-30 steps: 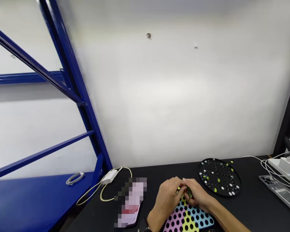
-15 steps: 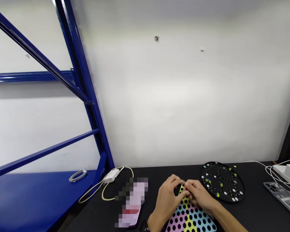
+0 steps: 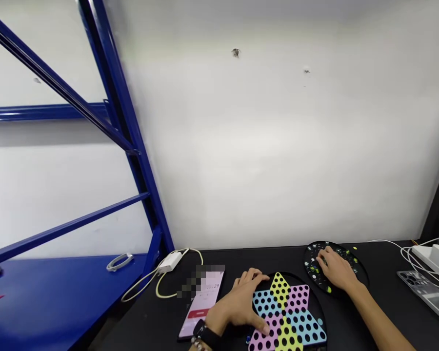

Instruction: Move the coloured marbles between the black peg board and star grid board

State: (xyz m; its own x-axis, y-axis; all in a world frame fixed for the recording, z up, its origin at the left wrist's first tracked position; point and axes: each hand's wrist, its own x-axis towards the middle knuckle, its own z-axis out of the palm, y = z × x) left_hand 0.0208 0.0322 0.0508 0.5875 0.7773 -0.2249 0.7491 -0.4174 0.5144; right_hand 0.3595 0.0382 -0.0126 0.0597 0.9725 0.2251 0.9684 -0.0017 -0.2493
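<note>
1. The right hand (image 3: 334,268), half a second ago meeting the left over the star-patterned board (image 3: 283,313), now reaches over the round black tray (image 3: 360,275), fingers bent down.
2. The left hand (image 3: 243,300) has parted from it, fingers spread along the board's left side.
3. The board's upper-right pink point, previously covered, now shows.

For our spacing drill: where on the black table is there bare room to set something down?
Bare: the table along the wall, between adapter and round tray; also between right forearm and grey slab.

Crowded: left hand between lit phone and star board; right hand over the tray; power strip behind the slab.
</note>
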